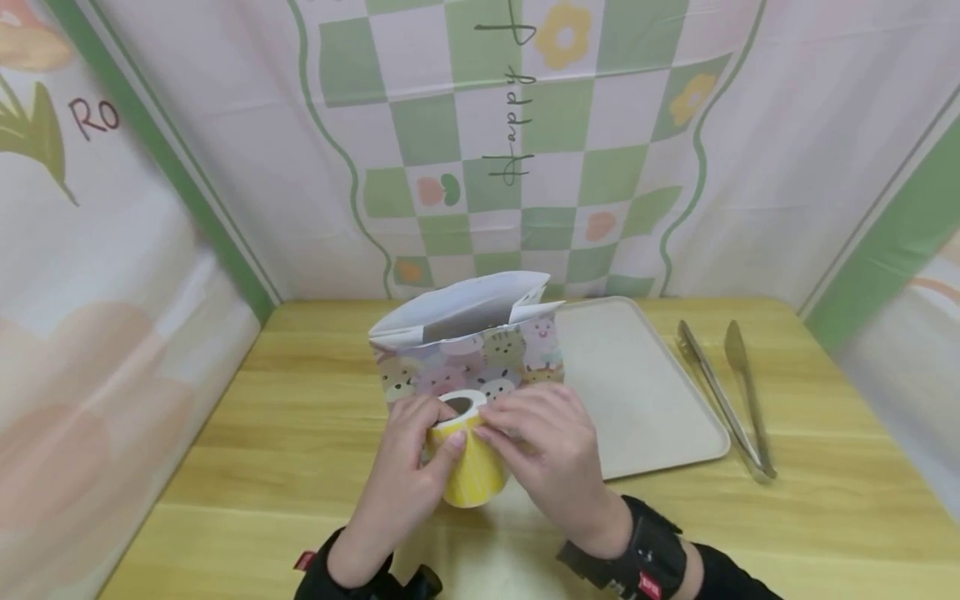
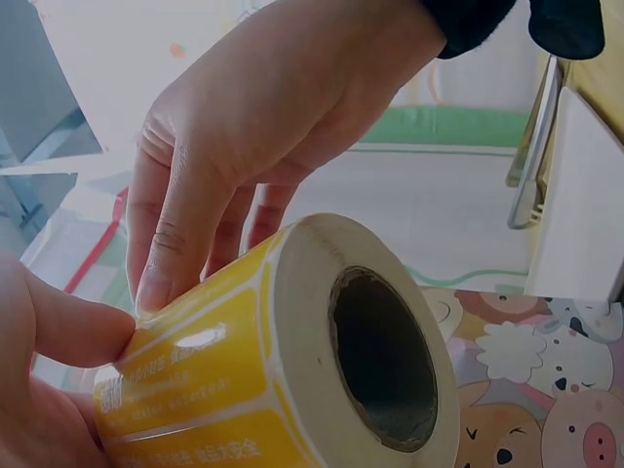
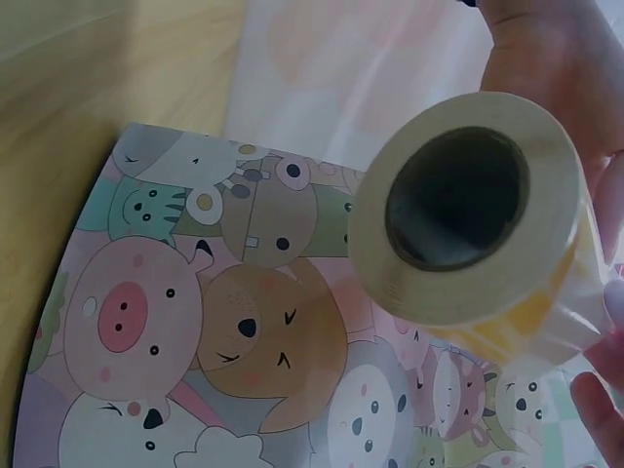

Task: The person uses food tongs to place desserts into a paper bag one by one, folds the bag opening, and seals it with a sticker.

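Observation:
A roll of yellow labels point(image 1: 476, 475) with white printing and a dark hollow core is held over the near part of the table. My left hand point(image 1: 405, 462) grips it from the left, thumb across its yellow side and fingers at the rim. My right hand point(image 1: 555, 454) has thumb and fingertips pinched together at the roll's right upper edge. In the left wrist view, the right thumb point(image 2: 156, 288) presses on the label surface close to the left thumb point(image 2: 83, 327). Just behind the roll stands a paper bag point(image 1: 468, 362) printed with cartoon animals, its top gaping.
A pale tray point(image 1: 645, 400) lies behind and right of the bag. Metal tongs point(image 1: 731, 408) rest on the wooden table point(image 1: 285, 417) right of the tray. A patterned cloth point(image 1: 495, 183) hangs at the table's back edge.

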Motion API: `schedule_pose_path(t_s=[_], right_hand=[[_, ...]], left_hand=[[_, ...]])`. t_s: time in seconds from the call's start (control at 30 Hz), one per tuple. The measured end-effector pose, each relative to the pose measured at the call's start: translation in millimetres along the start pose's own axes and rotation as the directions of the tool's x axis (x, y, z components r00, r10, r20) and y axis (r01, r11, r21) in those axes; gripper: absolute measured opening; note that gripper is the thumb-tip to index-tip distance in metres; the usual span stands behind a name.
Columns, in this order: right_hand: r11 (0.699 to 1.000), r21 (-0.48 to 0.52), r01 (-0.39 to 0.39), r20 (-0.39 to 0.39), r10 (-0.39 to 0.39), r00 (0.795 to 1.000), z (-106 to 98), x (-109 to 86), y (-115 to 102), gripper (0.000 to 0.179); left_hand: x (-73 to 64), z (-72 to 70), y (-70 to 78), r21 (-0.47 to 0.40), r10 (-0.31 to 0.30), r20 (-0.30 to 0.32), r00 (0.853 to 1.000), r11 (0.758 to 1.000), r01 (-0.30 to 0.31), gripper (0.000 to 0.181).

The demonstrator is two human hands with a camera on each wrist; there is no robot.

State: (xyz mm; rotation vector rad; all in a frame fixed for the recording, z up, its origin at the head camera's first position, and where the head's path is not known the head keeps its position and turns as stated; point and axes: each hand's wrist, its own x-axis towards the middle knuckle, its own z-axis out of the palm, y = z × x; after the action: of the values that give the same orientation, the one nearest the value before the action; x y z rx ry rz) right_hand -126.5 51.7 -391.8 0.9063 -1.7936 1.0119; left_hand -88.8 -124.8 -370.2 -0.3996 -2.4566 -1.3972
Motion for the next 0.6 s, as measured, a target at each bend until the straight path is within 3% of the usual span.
schedule_pose_path(t_s=[0.43, 0.6], right_hand=[[0.999, -0.022, 0.026, -0.060, -0.027, 0.998, 3.7, -2.9, -3.6, 0.023], [0.999, -0.019, 0.028, -0.082, -0.030, 0.996, 3.7, -2.6, -2.0, 0.010]], left_hand=[[1.7, 1.5, 3.3, -0.005, -0.034, 0.001, 0.999, 0.999, 0.034, 0.008], [2.1, 1.9, 4.4, -0.016, -0.054, 0.017, 0.998, 0.998, 0.054, 0.007]])
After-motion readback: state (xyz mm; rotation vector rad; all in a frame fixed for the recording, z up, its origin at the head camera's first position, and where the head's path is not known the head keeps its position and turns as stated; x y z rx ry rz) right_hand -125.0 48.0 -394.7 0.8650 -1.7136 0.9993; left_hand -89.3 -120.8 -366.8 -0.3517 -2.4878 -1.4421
